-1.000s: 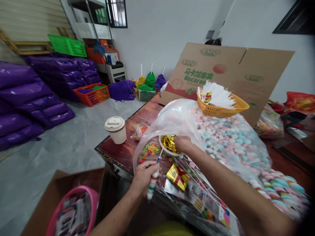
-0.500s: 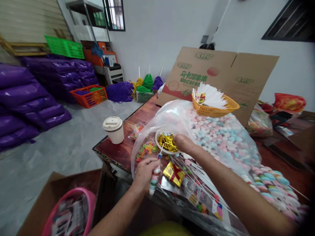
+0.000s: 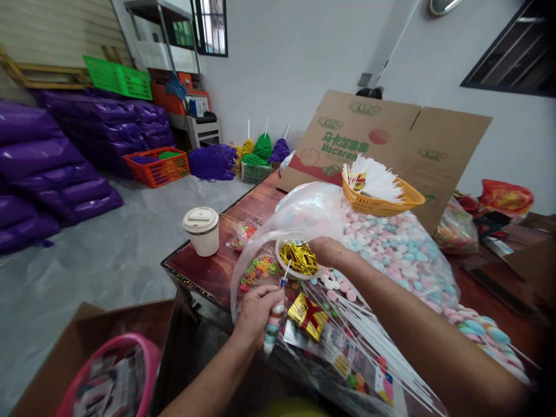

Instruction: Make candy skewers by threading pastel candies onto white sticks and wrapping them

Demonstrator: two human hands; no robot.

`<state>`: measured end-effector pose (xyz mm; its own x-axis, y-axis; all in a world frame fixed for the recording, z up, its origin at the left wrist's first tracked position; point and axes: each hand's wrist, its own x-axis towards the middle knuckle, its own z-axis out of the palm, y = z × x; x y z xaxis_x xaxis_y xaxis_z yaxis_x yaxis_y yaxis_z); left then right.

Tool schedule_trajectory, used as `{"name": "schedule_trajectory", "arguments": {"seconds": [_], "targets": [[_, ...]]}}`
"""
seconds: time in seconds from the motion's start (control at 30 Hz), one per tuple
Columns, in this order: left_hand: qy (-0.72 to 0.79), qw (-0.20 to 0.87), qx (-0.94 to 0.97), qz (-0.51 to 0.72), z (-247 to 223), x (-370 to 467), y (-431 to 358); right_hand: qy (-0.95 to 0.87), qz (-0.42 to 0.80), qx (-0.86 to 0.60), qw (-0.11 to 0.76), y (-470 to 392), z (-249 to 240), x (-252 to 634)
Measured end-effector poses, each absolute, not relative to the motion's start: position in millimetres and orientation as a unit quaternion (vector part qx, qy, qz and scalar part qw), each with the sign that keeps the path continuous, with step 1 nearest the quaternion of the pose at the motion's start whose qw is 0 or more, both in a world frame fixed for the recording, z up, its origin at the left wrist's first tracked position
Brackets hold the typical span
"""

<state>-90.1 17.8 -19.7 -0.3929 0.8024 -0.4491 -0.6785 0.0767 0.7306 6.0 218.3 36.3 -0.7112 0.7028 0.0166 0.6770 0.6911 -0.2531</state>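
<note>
Left hand (image 3: 256, 313): closed around one candy skewer (image 3: 274, 324), held upright at the table's near edge, its stick tip pointing up. Right hand (image 3: 326, 252): fingers bent down at one white bowl (image 3: 290, 267) of gold twist ties (image 3: 299, 258); whether it grips a tie cannot be told. One gold packet (image 3: 307, 315) lies just beside the skewer. One lidded paper cup (image 3: 202, 230) stands on the table (image 3: 208, 269). One orange basket (image 3: 377, 202) of white sticks rests on the large candy bag (image 3: 399, 249).
</note>
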Motion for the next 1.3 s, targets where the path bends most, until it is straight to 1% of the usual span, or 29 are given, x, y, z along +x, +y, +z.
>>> {"name": "schedule_trajectory", "arguments": {"seconds": [0.1, 0.2, 0.27, 0.37, 0.43, 0.53, 0.63, 0.7, 0.77, 0.83, 0.87, 0.93, 1.03, 1.1, 1.17, 1.2, 1.23, 1.3], "targets": [[0.487, 0.546, 0.06, 0.679, -18.2, -90.8, 19.4, -0.918, 0.125, -0.374, 0.041, 208.2, 52.8, 21.5], [0.486, 0.545, 0.056, 0.681, -15.0, -88.3, 21.0, -0.919, 0.159, -0.357, 0.05, 176.2, 57.7, 37.2], [0.477, 0.549, 0.066, 0.683, -11.3, -82.3, 22.8, -0.915, 0.232, -0.32, 0.079, 144.3, 50.4, 45.2], [0.464, 0.565, 0.115, 0.673, -5.9, -68.7, 24.7, -0.879, 0.376, -0.241, 0.164, 99.8, 29.9, 53.1], [0.471, 0.57, 0.16, 0.655, -3.3, -59.7, 23.6, -0.855, 0.415, -0.236, 0.201, 83.4, 17.5, 58.1], [0.485, 0.578, 0.221, 0.618, -0.4, -49.5, 17.7, -0.836, 0.423, -0.274, 0.217, 77.7, 7.7, 69.8], [0.489, 0.587, 0.29, 0.577, 1.3, -40.3, 10.5, -0.833, 0.402, -0.308, 0.224, 75.1, 4.1, 82.4], [0.491, 0.578, 0.307, 0.575, 0.7, -33.1, 8.0, -0.826, 0.379, -0.338, 0.244, 67.4, 1.2, 87.6], [0.472, 0.576, 0.285, 0.604, -1.5, -26.4, 7.7, -0.792, 0.361, -0.38, 0.313, 56.3, -1.9, 91.3], [0.434, 0.597, 0.265, 0.621, -4.8, -22.5, 8.4, -0.737, 0.361, -0.421, 0.386, 46.3, -1.6, 97.4], [0.415, 0.62, 0.261, 0.612, -6.3, -21.9, 8.5, -0.726, 0.375, -0.419, 0.395, 42.9, 0.9, 102.4], [0.38, 0.694, 0.254, 0.557, -8.5, -22.5, 7.4, -0.764, 0.409, -0.355, 0.353, 40.3, 11.2, 115.9], [0.31, 0.811, 0.234, 0.436, -6.9, -22.0, 3.9, -0.839, 0.453, -0.191, 0.234, 42.4, 30.0, 137.0], [0.272, 0.84, 0.21, 0.419, -2.1, -17.6, 2.5, -0.808, 0.524, -0.165, 0.212, 43.4, 35.5, 144.5], [0.264, 0.835, 0.173, 0.45, 4.0, -10.8, 2.7, -0.734, 0.599, -0.202, 0.248, 42.2, 32.7, 145.4], [0.269, 0.827, 0.154, 0.469, 6.9, -7.2, 3.3, -0.706, 0.607, -0.229, 0.284, 41.0, 29.4, 144.3], [0.277, 0.821, 0.141, 0.48, 9.5, -3.9, 4.1, -0.698, 0.587, -0.256, 0.321, 39.7, 25.6, 143.0], [0.294, 0.81, 0.133, 0.49, 13.1, 1.4, 5.7, -0.732, 0.49, -0.293, 0.371, 37.3, 19.3, 141.5]]}}
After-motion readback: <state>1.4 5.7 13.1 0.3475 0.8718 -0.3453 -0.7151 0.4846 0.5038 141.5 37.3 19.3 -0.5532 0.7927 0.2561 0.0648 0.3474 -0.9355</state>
